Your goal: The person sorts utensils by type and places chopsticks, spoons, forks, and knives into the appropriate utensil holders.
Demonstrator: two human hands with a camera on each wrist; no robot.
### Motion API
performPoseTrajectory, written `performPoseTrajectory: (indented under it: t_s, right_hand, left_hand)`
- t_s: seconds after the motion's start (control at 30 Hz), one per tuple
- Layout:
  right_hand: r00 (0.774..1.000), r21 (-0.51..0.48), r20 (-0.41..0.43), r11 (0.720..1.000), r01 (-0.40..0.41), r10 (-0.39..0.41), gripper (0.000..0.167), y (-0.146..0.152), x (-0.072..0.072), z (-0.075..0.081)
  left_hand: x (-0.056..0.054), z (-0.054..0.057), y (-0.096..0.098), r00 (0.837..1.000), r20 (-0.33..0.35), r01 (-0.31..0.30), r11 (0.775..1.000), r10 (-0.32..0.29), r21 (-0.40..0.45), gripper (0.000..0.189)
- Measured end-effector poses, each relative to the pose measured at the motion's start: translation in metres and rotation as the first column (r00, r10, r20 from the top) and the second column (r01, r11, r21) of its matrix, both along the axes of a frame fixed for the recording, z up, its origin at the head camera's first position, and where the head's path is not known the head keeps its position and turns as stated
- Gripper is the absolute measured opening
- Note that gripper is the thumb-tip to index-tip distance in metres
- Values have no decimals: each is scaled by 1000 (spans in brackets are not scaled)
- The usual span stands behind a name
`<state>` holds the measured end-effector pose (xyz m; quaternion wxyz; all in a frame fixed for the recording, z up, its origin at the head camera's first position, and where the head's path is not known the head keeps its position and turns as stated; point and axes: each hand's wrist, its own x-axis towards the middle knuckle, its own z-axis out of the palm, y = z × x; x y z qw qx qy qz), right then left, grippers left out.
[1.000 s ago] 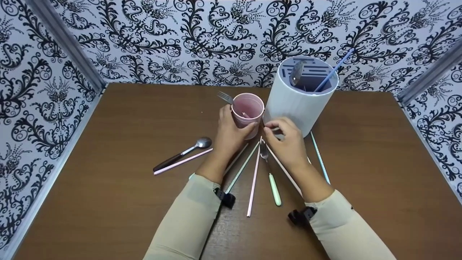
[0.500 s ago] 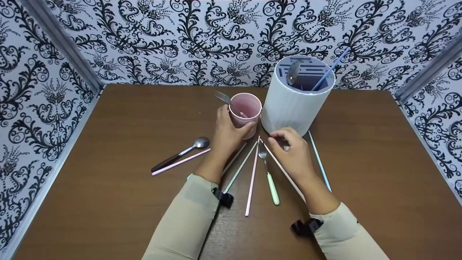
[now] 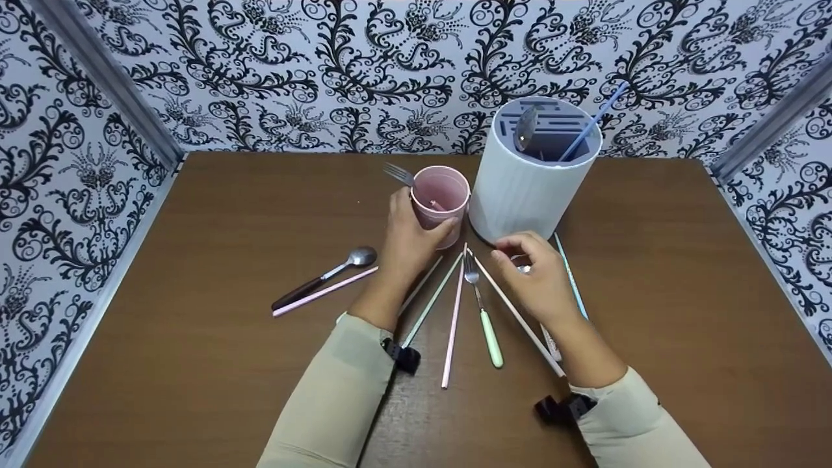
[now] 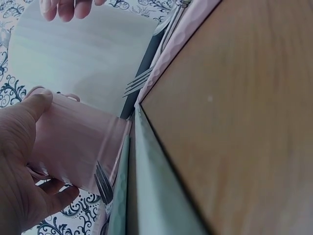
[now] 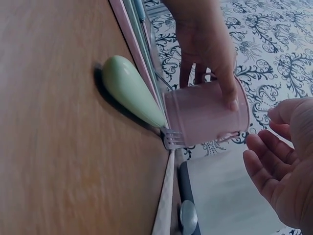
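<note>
My left hand (image 3: pixel 409 237) grips a pink cup (image 3: pixel 448 224), thumb on its near side and fingers round the far side. A small pink piece (image 3: pixel 437 205) shows inside, and fork tines (image 3: pixel 398 173) jut out at its left rim. Right of it stands a white cutlery holder (image 3: pixel 520 201) bearing a spoon (image 3: pixel 526 127) and a blue straw (image 3: pixel 591 122). My right hand (image 3: pixel 536 279) hovers before the holder with loosely curled fingers, holding nothing, as the right wrist view shows. Beneath it lies another spoon (image 5: pixel 188 217), partly hidden.
A green-handled fork (image 3: pixel 491 338) lies between a pink straw (image 3: pixel 453 325) and a pale straw (image 3: pixel 517 312). Further left are a green straw (image 3: pixel 432 302), a dark-handled spoon (image 3: pixel 325 279) and another pink straw (image 3: pixel 325 292). A blue straw (image 3: pixel 572 276) lies at right. Patterned walls (image 3: pixel 390 78) border the table.
My right hand has drawn back from beside the cup, toward me and to the right. My left hand keeps its hold on the cup. The view has shifted slightly.
</note>
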<state>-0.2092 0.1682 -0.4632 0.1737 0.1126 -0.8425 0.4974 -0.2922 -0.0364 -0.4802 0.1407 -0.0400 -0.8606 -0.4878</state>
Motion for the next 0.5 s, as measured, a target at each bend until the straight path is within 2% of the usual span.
performPoseTrajectory:
  t_s: [0.17, 0.5]
  right_hand:
    - [999, -2, 32, 1000, 3, -3, 15, 7, 1, 3]
    - [992, 43, 122, 998, 38, -43, 16, 20, 9, 17]
  left_hand:
    - [1, 2, 2, 1000, 8, -8, 1000, 8, -7, 89]
    - [7, 11, -1, 997, 71, 1, 999, 2, -34, 92]
